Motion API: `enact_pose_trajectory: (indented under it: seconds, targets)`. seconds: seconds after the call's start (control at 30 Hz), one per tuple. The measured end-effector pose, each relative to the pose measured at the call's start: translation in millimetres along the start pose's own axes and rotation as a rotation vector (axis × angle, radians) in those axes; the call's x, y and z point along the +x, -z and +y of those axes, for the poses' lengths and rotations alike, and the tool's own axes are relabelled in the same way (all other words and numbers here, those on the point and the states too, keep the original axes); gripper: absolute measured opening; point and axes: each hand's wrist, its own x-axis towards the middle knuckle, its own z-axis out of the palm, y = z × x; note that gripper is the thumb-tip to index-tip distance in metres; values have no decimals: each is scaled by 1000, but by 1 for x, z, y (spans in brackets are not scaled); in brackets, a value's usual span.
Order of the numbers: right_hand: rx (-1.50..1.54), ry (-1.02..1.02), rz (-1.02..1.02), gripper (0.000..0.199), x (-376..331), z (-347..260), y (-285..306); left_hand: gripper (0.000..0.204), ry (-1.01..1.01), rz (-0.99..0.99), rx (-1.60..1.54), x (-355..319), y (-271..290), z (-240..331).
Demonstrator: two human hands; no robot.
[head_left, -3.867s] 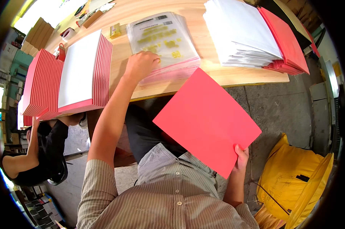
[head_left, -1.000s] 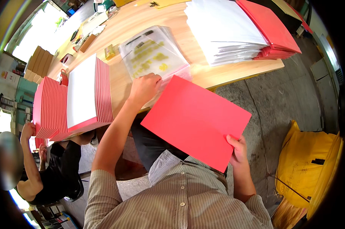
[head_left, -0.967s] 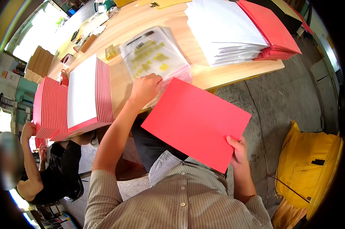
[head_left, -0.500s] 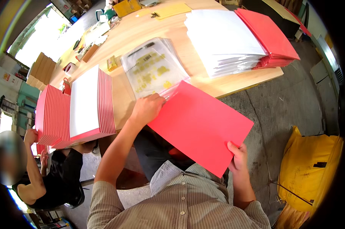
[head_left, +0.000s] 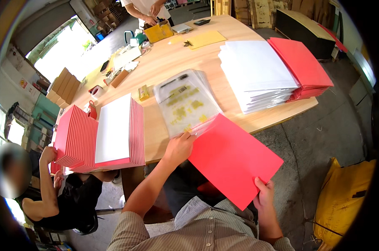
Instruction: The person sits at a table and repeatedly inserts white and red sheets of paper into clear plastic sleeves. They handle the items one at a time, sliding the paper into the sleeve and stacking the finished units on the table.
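The right hand [head_left: 264, 196] is gripping the red sheet [head_left: 233, 159] at its near corner, at about 5 o'clock on the sheet, fingers curled over the edge with the thumb on top. The sheet is tilting over the person's lap, its far corner at 11 o'clock reaching the worktop [head_left: 198, 58] edge and slipping under the near end of the clear bags [head_left: 186, 102].

The left hand [head_left: 180, 147] is reaching to the sheet's 10 o'clock edge, fingers bent and touching where the sheet is meeting the bags; whether it is pinching the sheet, a bag or both, I cannot tell. The bags are lying in a stack on the worktop, showing yellow blurred print inside.

At 9 o'clock from the bags a fanned red stack [head_left: 74, 140] with a white sheet [head_left: 113, 127] on top is sitting at the worktop's near edge. At 2 o'clock from the bags a thick white pile [head_left: 256, 73] is lying, with a red pile [head_left: 302, 67] just beside it at 3 o'clock. A yellow envelope [head_left: 206, 39] is lying at 12 o'clock, far up the worktop.

Another person in a black top [head_left: 78, 196] is sitting at 8 o'clock, a hand [head_left: 47, 154] touching the fanned stack's outer edge. A yellow bag [head_left: 344, 196] is lying on the floor at 4 o'clock.
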Motion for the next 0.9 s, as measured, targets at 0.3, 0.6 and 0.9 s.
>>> enact_pose_trajectory:
  seconds: [0.3, 0.6, 0.9]
  targets:
    - [28, 12, 27, 20, -5, 8, 0, 19, 64, -7, 3, -11, 0, 2]
    - [8, -17, 38, 20, -7, 12, 0, 26, 54, 103, -49, -19, 5, 14]
    - [0, 29, 28, 22, -7, 14, -4, 20, 135, 126, -22, -24, -2, 7]
